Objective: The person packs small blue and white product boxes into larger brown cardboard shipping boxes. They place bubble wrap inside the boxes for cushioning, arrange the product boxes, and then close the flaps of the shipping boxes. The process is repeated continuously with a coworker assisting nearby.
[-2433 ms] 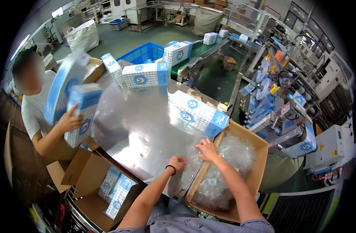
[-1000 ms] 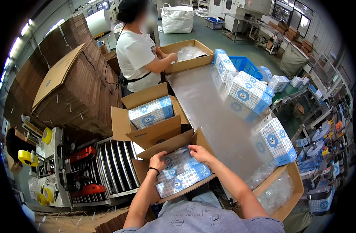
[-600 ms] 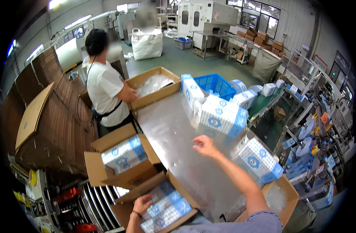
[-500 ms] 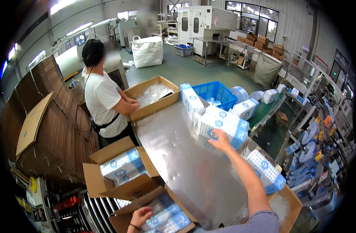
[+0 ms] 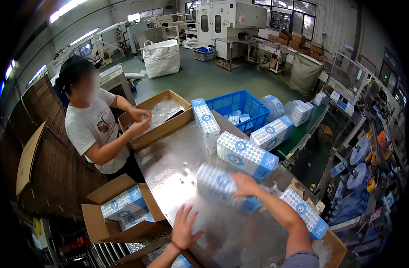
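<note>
My right hand (image 5: 245, 185) grips the top and near side of a blue-and-white patterned pack (image 5: 212, 179), which is smeared by motion over the metal table (image 5: 231, 232). Near the table's left edge my left hand (image 5: 185, 228) is held with fingers spread, holding nothing. Just beyond the moving pack lies a similar pack (image 5: 244, 154). Another pack (image 5: 205, 118) stands at the table's far end, and one more (image 5: 304, 213) lies along the right edge. Below my left hand, an open carton (image 5: 191, 258) with packs inside is partly cut off.
Left of the table, another open carton (image 5: 95, 221) holds packs. A co-worker (image 5: 99, 123) stands by a carton of clear plastic (image 5: 162, 128). A blue crate (image 5: 255, 120) is at the far end. Machinery and a green conveyor belt (image 5: 298, 131) run along the right.
My right hand has drawn one pack nearer and left, away from the pack beyond it. My left hand has risen from the near carton to the table edge. The co-worker has turned toward the table.
</note>
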Motion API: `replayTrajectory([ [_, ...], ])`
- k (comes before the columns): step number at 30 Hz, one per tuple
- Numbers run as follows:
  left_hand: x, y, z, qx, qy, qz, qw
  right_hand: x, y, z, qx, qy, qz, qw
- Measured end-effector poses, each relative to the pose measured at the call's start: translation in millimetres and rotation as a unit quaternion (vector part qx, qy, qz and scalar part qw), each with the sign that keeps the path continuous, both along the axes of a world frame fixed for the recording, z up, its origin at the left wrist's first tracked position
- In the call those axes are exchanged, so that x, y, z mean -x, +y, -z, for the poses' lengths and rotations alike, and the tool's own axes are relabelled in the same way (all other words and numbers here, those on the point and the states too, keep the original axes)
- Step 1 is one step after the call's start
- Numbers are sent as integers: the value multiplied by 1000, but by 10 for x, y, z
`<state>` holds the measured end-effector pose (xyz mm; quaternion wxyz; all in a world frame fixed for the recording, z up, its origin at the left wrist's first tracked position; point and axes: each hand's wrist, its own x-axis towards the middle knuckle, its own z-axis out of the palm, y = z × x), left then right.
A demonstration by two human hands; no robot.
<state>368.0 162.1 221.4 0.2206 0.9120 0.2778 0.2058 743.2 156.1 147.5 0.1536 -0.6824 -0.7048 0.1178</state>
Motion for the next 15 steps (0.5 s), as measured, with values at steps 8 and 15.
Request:
replayTrajectory([
  [8,-936,-10,540,172,230,-9,958,-168,45,-620,-95,-192,258,942],
  [15,433,420,-530,565,-172,-13,807,518,-615,-681,184,-21,138,973],
])
